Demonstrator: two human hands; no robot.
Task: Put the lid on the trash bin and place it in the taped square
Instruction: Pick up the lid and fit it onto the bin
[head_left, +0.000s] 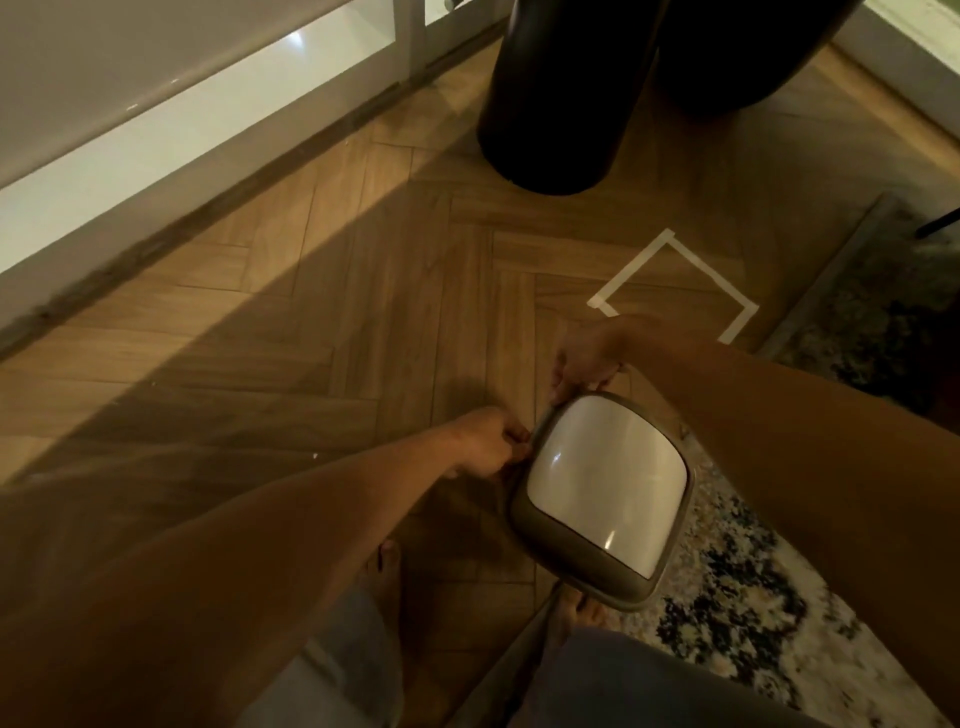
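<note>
Both hands (584, 358) gripping glossy rounded lid (597, 488), herringbone wood floor (311, 312)

Taped square (675, 291) beyond lidded bin (602, 499), rug (727, 597) to right.

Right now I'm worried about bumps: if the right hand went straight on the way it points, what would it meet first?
Probably bare wooden floor. The right hand, gripping the bin's lid, points up-left; depth is unclear.

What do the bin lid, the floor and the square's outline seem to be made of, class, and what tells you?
Lid: likely plastic, a glossy white panel with bright glints in a matt grey-brown frame.
Floor: wood or wood-look, with grain and herringbone planks.
Square outline: pale matt tape, probably paper masking tape, its strips overlapping at the corners.
</note>
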